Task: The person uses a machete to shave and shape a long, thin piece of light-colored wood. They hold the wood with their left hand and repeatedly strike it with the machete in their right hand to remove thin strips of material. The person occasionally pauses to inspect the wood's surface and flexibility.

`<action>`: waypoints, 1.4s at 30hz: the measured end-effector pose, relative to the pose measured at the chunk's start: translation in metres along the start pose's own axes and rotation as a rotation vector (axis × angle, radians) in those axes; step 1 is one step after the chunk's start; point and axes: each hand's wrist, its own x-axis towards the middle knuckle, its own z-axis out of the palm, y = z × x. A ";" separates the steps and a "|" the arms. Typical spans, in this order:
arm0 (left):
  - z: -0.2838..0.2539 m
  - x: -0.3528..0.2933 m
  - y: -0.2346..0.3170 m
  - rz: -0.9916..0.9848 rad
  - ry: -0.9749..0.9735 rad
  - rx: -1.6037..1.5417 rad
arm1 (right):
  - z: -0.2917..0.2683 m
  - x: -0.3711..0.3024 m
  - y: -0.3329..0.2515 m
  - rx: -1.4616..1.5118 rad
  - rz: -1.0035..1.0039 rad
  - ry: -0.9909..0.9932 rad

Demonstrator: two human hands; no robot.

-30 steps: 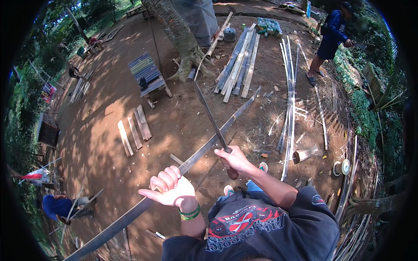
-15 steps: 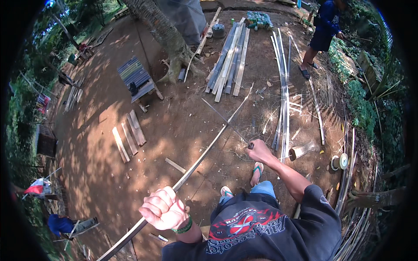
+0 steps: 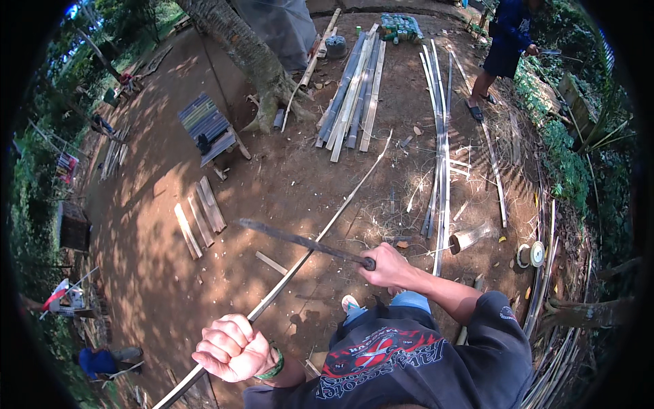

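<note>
My left hand [image 3: 234,349] is wrapped round a long bamboo strip [image 3: 347,201], which slants from the lower left up to the middle of the view. A green band circles that wrist. In my right hand [image 3: 390,267] is the dark handle of a machete [image 3: 293,237], its long blade pointing left. The blade crosses the strip a little beyond my left hand; whether it touches the strip I cannot tell. The strip's far end is thin and tapered.
Split bamboo slats [image 3: 351,88] lie stacked near a tree trunk [image 3: 235,51]. Long strips [image 3: 443,136] run along the right, near a chopped log [image 3: 470,236] and a spool [image 3: 536,254]. A small slatted bench [image 3: 204,123] stands left. Another person [image 3: 507,41] stands far right.
The machete has swung down and left, from crossing the strip's far part to crossing nearer my left hand. Both hands have shifted slightly left and my left hand lower.
</note>
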 end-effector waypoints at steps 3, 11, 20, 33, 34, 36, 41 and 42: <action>0.000 0.002 0.003 -0.008 -0.022 0.025 | 0.011 0.019 0.065 -0.011 0.075 0.103; 0.012 0.009 -0.003 -0.011 -0.048 0.011 | -0.015 0.028 0.123 0.019 0.157 0.073; 0.027 0.020 0.000 -0.011 -0.050 0.127 | -0.044 0.072 0.267 -0.030 0.526 0.160; 0.057 0.027 -0.008 -0.095 0.095 0.222 | -0.103 0.117 0.382 -0.170 0.566 0.104; 0.063 0.022 -0.012 -0.024 0.171 0.158 | -0.097 0.116 0.347 -0.167 0.462 0.067; 0.056 0.022 0.000 -0.001 0.140 0.257 | -0.085 0.104 0.278 -0.114 0.248 -0.029; 0.032 0.038 0.007 -0.052 0.074 0.250 | -0.085 0.135 0.368 -0.131 0.770 0.064; 0.031 0.042 -0.001 -0.033 0.155 0.244 | -0.091 0.130 0.417 -0.057 0.985 0.257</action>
